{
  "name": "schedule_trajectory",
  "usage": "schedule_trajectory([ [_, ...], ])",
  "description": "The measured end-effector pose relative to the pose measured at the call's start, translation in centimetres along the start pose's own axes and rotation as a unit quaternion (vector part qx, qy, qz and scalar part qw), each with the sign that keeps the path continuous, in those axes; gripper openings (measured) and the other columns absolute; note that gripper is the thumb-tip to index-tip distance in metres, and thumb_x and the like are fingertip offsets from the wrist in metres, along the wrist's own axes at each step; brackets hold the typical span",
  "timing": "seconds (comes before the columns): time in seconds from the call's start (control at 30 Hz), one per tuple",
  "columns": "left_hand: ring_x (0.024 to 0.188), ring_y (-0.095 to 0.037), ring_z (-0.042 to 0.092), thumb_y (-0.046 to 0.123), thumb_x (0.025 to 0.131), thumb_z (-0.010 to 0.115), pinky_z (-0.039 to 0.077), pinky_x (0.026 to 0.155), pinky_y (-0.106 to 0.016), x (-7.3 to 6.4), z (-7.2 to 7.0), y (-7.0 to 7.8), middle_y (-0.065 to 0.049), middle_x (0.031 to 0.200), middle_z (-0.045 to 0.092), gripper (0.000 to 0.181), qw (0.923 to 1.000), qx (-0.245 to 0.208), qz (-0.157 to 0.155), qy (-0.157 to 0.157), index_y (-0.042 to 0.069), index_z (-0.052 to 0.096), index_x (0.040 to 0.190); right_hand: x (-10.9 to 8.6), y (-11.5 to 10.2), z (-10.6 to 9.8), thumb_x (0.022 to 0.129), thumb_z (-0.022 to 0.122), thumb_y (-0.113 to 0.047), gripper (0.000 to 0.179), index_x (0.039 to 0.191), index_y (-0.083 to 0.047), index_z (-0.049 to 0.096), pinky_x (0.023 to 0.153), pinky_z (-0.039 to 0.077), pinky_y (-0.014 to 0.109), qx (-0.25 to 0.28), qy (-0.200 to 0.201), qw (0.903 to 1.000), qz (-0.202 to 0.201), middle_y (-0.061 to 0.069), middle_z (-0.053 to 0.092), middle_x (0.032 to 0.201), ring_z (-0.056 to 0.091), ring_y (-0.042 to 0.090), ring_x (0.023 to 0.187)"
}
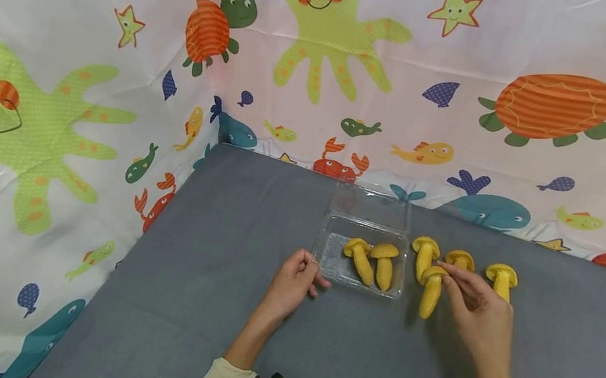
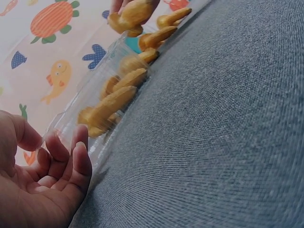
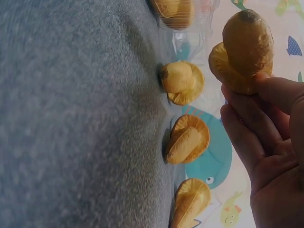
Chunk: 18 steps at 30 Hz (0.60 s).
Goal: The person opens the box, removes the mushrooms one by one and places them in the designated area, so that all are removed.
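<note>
My right hand (image 1: 486,321) pinches a yellow mushroom (image 1: 431,294) by its cap between thumb and fingers, stem pointing down. In the right wrist view this mushroom (image 3: 249,45) is held up off the grey cloth. At the left side of a clear plastic container (image 1: 331,257), my left hand (image 1: 291,284) pinches the rim with thumb and forefinger, the other fingers loosely bent. Two yellow mushrooms, one left (image 1: 362,266) and one right (image 1: 383,270), lie side by side inside it. The container's hinged lid (image 1: 371,206) is folded back toward the wall.
Right of the container, three more mushrooms lie in a row on the grey cloth: a near one (image 1: 424,250), a middle one (image 1: 460,258) and a far-right one (image 1: 502,278). A curtain (image 1: 313,40) printed with sea animals hangs behind and along the left edge of the table (image 1: 192,303).
</note>
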<state>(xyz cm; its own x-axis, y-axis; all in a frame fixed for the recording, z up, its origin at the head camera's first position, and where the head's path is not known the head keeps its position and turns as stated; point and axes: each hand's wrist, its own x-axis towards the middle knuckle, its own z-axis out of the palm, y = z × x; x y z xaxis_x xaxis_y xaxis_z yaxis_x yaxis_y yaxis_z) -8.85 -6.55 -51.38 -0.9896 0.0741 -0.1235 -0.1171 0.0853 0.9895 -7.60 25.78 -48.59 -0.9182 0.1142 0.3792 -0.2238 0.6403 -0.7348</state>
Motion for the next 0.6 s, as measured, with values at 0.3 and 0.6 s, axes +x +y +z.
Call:
schedule_trajectory([
  [0.3,0.068,-0.043,0.068,0.011,0.103,0.052,0.051,0.063,-0.028,0.05,0.0,-0.06,-0.021,0.087,0.075,0.011,1.0,0.004,0.001,0.004,0.004,0.058,0.095,-0.6,0.35,-0.26,0.096,0.078,-0.011,0.03,0.125,-0.018,0.079,0.077,0.045,0.0,-0.032,-0.017,0.9993,0.004,0.006,0.081,0.111,0.059,-0.027,0.094],
  [0.6,0.068,-0.045,0.068,0.01,0.104,0.052,0.052,0.062,-0.028,-0.01,0.03,-0.38,-0.022,0.088,0.075,0.012,1.0,0.007,-0.001,0.004,0.003,0.058,0.096,-1.01,0.69,0.08,0.097,0.077,-0.008,0.028,0.125,-0.012,0.077,0.076,0.046,0.0,-0.04,-0.047,0.998,0.014,0.009,0.08,0.112,0.058,-0.027,0.094],
])
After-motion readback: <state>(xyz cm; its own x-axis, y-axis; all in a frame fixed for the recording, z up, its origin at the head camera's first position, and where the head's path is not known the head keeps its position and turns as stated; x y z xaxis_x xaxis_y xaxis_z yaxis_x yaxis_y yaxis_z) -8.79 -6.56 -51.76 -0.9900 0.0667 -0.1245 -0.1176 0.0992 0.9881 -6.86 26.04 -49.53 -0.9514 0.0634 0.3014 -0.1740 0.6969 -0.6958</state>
